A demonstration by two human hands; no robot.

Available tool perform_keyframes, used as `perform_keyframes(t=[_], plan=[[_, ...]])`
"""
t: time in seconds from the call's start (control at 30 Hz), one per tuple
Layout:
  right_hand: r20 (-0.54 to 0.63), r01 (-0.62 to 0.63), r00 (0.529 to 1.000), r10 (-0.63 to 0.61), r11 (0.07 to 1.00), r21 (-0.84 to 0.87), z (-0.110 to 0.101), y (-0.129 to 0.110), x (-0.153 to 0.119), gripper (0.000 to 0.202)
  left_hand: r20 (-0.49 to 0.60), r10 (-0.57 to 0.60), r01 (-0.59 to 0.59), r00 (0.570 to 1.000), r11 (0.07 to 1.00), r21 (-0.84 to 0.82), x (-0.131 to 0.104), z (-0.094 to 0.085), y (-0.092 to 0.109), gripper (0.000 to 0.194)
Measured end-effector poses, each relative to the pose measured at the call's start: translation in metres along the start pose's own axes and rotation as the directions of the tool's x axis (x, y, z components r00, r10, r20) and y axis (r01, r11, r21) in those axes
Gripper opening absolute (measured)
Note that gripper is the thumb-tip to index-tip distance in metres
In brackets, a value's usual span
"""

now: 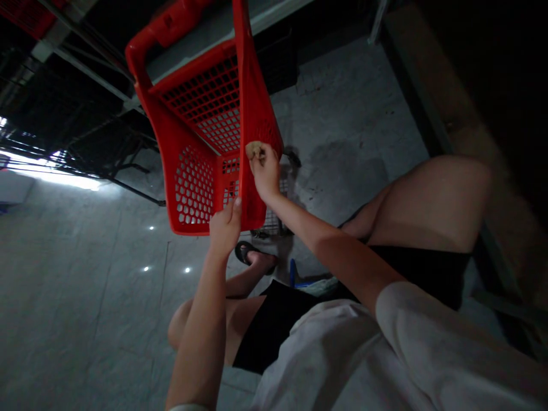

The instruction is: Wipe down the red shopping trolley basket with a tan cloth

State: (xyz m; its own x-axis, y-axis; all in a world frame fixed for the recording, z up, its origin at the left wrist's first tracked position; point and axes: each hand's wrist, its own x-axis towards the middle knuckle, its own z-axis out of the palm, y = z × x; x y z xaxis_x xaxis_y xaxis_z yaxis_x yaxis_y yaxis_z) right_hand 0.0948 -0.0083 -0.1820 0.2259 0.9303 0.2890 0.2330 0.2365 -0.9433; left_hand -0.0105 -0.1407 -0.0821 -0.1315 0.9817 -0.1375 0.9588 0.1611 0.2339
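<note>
A red plastic shopping cart basket (173, 171) with perforated walls stands tilted in the view, in front of me. My left hand (226, 227) grips the basket's near edge, thumb up over the rim. My right hand (266, 170) is closed on a crumpled tan cloth (256, 149), which it presses against the outside of the basket's right wall. A caster wheel (292, 158) and part of a wire frame show beneath the basket.
Dark metal racks (85, 114) stand at the left. A dark crate (276, 63) lies behind the basket. My sandalled foot (257, 257) and a blue object (293, 273) are below it. A ledge (449, 114) runs along the right.
</note>
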Motion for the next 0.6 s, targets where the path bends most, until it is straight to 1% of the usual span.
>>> perform_keyframes(t=[0.03,0.07,0.13,0.2,0.23,0.3,0.37,0.47,0.53,0.6], plan=[[-0.044,-0.072,0.996,0.074,0.996,0.055,0.000,-0.005,-0.016,0.031,-0.004,-0.013,0.013,1.000,1.000,0.009,0.006,0.001,0.001,0.059],[-0.057,-0.112,0.991,0.118,0.988,0.103,-0.001,-0.010,-0.036,0.027,-0.009,-0.024,0.025,1.000,1.000,0.010,0.012,0.001,0.000,0.059],[-0.004,-0.133,0.991,0.136,0.979,0.157,-0.004,-0.021,-0.081,0.022,-0.030,-0.037,0.037,0.999,0.999,-0.005,0.025,0.001,-0.003,0.058],[0.084,-0.165,0.985,0.151,0.967,0.195,-0.004,-0.029,-0.119,0.019,-0.061,-0.048,0.046,0.997,0.999,-0.029,0.036,0.000,-0.009,0.058],[0.125,-0.187,0.979,0.163,0.960,0.209,-0.003,-0.032,-0.132,0.019,-0.074,-0.051,0.049,0.996,0.998,-0.039,0.040,0.000,-0.012,0.059],[0.174,-0.238,0.964,0.201,0.944,0.228,0.002,-0.036,-0.147,0.020,-0.088,-0.052,0.047,0.995,0.997,-0.053,0.045,-0.001,-0.017,0.059],[0.163,-0.287,0.954,0.253,0.929,0.233,0.006,-0.038,-0.150,0.021,-0.083,-0.039,0.034,0.996,0.997,-0.065,0.045,-0.001,-0.019,0.058],[0.073,-0.337,0.941,0.330,0.906,0.256,0.007,-0.036,-0.139,0.018,-0.076,-0.014,0.007,0.997,0.996,-0.085,0.036,-0.001,-0.019,0.056],[0.006,-0.344,0.934,0.357,0.895,0.284,0.004,-0.032,-0.121,0.016,-0.075,0.012,-0.020,0.997,0.994,-0.107,0.025,0.000,-0.019,0.055],[-0.035,-0.308,0.942,0.334,0.899,0.310,0.004,-0.026,-0.093,0.015,-0.060,0.042,-0.050,0.997,0.990,-0.132,0.009,-0.001,-0.020,0.055]])
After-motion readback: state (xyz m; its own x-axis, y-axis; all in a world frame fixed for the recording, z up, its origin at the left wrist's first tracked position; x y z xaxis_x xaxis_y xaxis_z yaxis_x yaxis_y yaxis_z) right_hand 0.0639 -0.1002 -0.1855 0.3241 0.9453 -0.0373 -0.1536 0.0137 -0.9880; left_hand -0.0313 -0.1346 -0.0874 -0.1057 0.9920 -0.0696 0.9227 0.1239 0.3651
